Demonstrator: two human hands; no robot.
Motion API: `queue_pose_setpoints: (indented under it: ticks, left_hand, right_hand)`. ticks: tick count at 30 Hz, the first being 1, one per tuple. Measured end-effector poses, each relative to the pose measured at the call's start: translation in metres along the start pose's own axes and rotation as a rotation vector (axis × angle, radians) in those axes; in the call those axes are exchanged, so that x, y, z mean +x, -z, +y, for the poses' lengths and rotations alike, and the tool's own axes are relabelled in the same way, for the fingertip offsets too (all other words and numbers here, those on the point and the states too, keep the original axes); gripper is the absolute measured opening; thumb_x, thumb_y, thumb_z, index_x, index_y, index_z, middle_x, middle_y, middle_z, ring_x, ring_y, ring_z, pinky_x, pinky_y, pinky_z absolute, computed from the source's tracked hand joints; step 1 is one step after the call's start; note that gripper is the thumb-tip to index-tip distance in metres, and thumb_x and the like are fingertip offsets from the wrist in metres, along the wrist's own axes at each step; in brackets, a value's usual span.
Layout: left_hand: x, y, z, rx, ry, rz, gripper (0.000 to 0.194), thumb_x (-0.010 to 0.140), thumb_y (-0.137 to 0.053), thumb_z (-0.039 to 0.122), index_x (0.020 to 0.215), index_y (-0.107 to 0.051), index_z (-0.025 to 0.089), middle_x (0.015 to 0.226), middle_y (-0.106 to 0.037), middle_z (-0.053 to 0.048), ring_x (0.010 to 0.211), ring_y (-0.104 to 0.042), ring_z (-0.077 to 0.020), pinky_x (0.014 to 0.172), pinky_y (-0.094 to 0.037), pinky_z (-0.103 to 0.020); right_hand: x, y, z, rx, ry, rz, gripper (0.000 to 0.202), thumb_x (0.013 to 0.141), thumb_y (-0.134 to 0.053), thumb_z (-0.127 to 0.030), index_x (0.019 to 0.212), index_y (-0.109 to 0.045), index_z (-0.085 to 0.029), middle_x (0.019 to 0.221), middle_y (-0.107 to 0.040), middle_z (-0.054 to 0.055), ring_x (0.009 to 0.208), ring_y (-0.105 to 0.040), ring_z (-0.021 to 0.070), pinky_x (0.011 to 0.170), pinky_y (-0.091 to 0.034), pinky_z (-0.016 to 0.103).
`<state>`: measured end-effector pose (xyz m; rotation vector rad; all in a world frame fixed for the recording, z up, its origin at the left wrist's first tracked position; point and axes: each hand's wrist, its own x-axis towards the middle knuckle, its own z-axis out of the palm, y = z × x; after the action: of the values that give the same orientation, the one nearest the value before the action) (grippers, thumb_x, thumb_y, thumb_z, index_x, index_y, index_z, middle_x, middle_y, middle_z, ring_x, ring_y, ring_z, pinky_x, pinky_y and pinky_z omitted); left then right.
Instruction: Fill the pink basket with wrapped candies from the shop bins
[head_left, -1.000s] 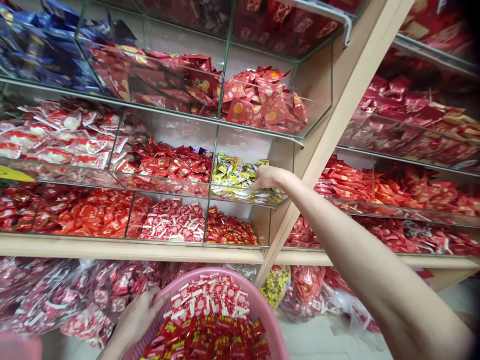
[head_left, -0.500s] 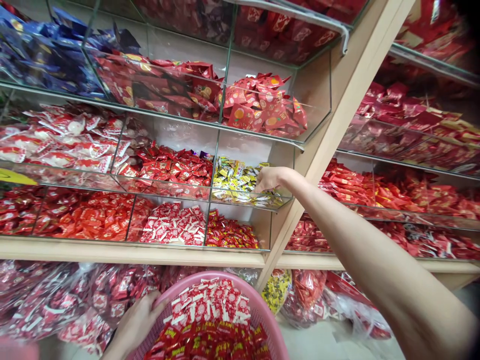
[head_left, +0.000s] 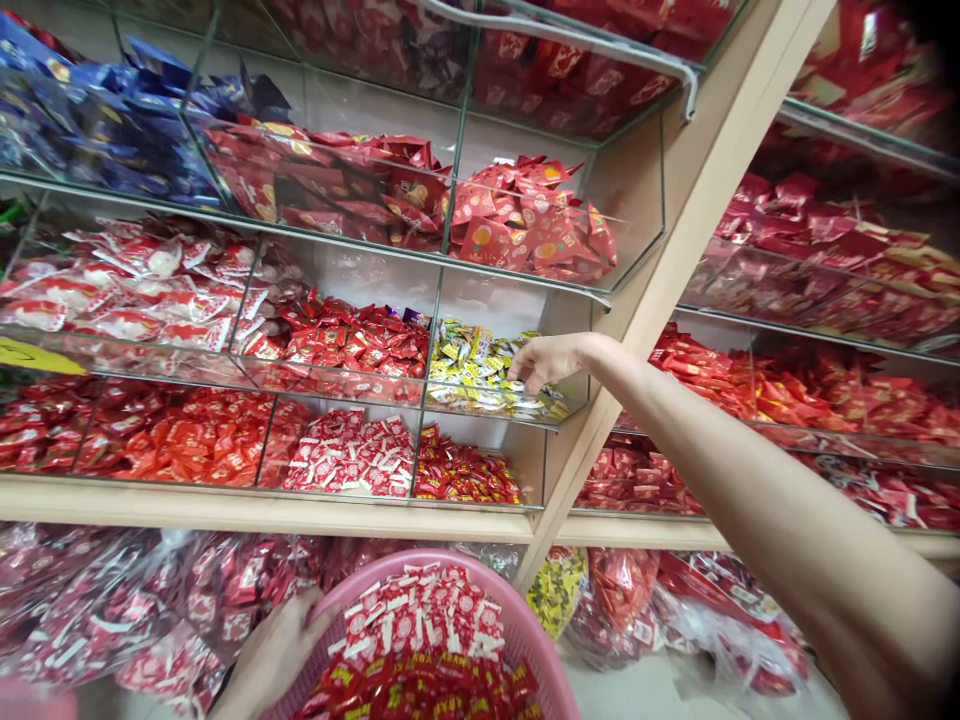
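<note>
My left hand (head_left: 276,640) is closed on the left rim of a round pink plastic basket (head_left: 544,640). Inside the basket, red-and-white wrapped candies (head_left: 420,610) lie behind red ones with yellow lettering (head_left: 427,690). My right hand (head_left: 546,362) reaches into a clear shelf compartment, over yellow-and-white wrapped candies (head_left: 472,352). Its fingers are bent downward and a little apart, with the tips at the candies. Nothing shows held between them.
Clear dividers split the shelves into compartments of red (head_left: 367,340), red-and-white (head_left: 349,450) and blue packets (head_left: 105,120). A slanting wooden post (head_left: 660,270) stands beside my right forearm. Plastic bags of candy (head_left: 97,610) lie under the bottom wooden ledge (head_left: 262,510).
My right hand's fingers have spread and lifted slightly among the yellow-and-white candies. The view has shifted a little. My left hand stays on the basket rim.
</note>
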<state>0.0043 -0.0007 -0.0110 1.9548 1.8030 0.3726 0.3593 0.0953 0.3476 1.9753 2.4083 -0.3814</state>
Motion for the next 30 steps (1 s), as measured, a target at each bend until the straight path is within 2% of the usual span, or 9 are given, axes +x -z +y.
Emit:
queue_pose_setpoints:
  ticks: [5, 8, 12, 16, 25, 30]
  left_hand:
    - [0.000, -0.001, -0.002, -0.003, -0.001, 0.011, 0.037, 0.087, -0.035, 0.049, 0.092, -0.059, 0.021, 0.097, -0.071, -0.009, 0.100, -0.065, -0.0246, 0.080, -0.043, -0.028]
    - [0.000, -0.001, -0.001, -0.011, -0.001, 0.002, 0.037, 0.087, -0.034, 0.048, 0.091, -0.058, 0.021, 0.096, -0.071, -0.010, 0.099, -0.065, -0.0254, 0.080, -0.043, -0.029]
    - [0.000, -0.001, 0.000, -0.016, -0.004, -0.004, 0.036, 0.087, -0.034, 0.048, 0.090, -0.058, 0.021, 0.094, -0.071, -0.009, 0.097, -0.065, -0.0250, 0.078, -0.043, -0.029]
    - [0.002, -0.002, -0.001, -0.001, 0.009, 0.000, 0.038, 0.086, -0.034, 0.049, 0.090, -0.059, 0.021, 0.092, -0.072, -0.009, 0.095, -0.066, -0.0247, 0.078, -0.044, -0.028]
    - [0.000, -0.002, -0.003, -0.024, -0.008, 0.010, 0.041, 0.087, -0.034, 0.051, 0.090, -0.061, 0.021, 0.091, -0.072, -0.007, 0.092, -0.066, -0.0232, 0.076, -0.043, -0.026]
    - [0.000, -0.001, -0.002, -0.019, 0.006, -0.009, 0.040, 0.087, -0.033, 0.051, 0.091, -0.059, 0.022, 0.092, -0.072, -0.008, 0.093, -0.066, -0.0244, 0.078, -0.043, -0.028]
  right_hand:
    - [0.004, -0.004, -0.006, -0.077, -0.034, -0.013, 0.013, 0.057, -0.074, -0.022, 0.069, -0.067, -0.019, 0.051, -0.050, -0.006, 0.048, -0.041, 0.0087, 0.049, -0.036, 0.024]
    - [0.004, -0.007, -0.005, -0.093, 0.046, 0.022, 0.008, 0.059, -0.071, -0.022, 0.063, -0.065, -0.018, 0.053, -0.051, -0.005, 0.050, -0.041, 0.0086, 0.050, -0.034, 0.023]
    - [0.004, -0.009, 0.005, -0.020, 0.147, 0.087, 0.013, 0.059, -0.070, -0.029, 0.060, -0.063, -0.017, 0.056, -0.054, -0.005, 0.056, -0.044, 0.0098, 0.054, -0.035, 0.022]
    - [0.009, -0.014, 0.012, 0.046, 0.166, 0.223, 0.022, 0.064, -0.066, -0.039, 0.065, -0.062, -0.017, 0.057, -0.052, -0.005, 0.058, -0.044, 0.0102, 0.056, -0.035, 0.022]
    - [0.010, -0.016, 0.009, -0.189, 0.109, 0.221, 0.012, 0.060, -0.069, -0.020, 0.071, -0.066, -0.018, 0.064, -0.060, -0.003, 0.062, -0.051, 0.0122, 0.058, -0.036, 0.022]
    - [0.006, -0.021, 0.006, -0.213, 0.123, 0.219, 0.008, 0.062, -0.067, -0.016, 0.068, -0.061, -0.018, 0.062, -0.055, -0.004, 0.060, -0.045, 0.0108, 0.054, -0.033, 0.021]
